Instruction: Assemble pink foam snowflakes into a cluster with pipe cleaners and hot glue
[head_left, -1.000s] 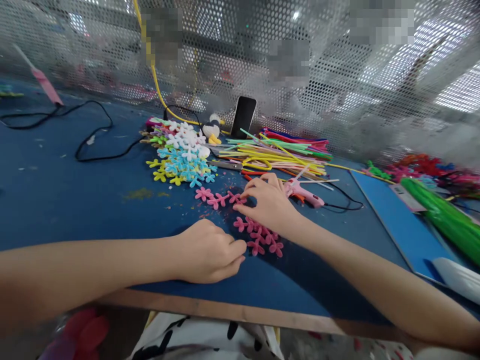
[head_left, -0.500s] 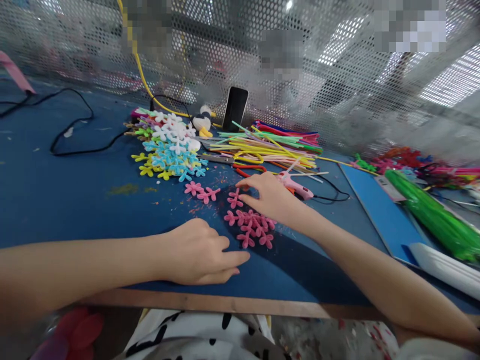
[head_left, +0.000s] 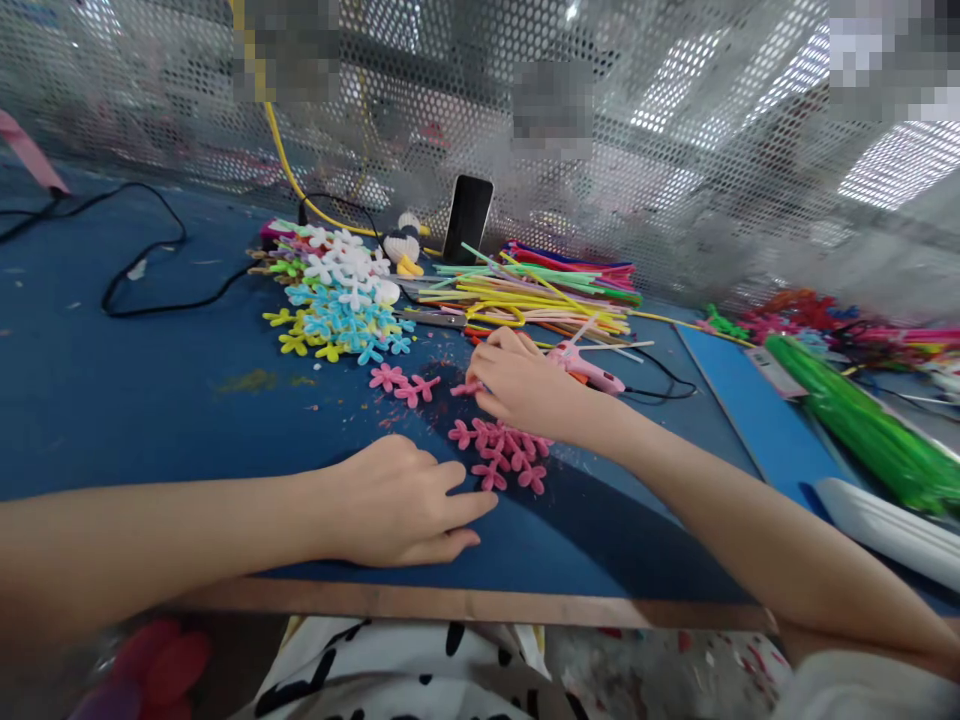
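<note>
My right hand (head_left: 517, 385) is closed on a pink fuzzy flower (head_left: 465, 389), mostly covered by the fingers. Just below it lies a cluster of darker pink flowers (head_left: 506, 450) on the blue table (head_left: 150, 410). Near the table's front edge rests my left hand (head_left: 409, 505), its index finger stretched out toward the cluster and nothing visible in it. Two lighter pink flowers (head_left: 405, 385) lie left of my right hand. Behind them is a heap of white, blue and yellow flowers (head_left: 345, 290).
Pipe cleaners (head_left: 540, 290), scissors (head_left: 431, 319) and a pink glue gun (head_left: 589, 370) lie beyond my right hand. A phone (head_left: 468, 218) leans at the mesh wall beside a small knitted figure (head_left: 403, 245). Green packaged bundle (head_left: 862, 420) at right; black cable (head_left: 161, 305) at left.
The fingers of my right hand have closed over the single pink flower, which stood in view between thumb and fingertips before. My left hand is nearly unmoved.
</note>
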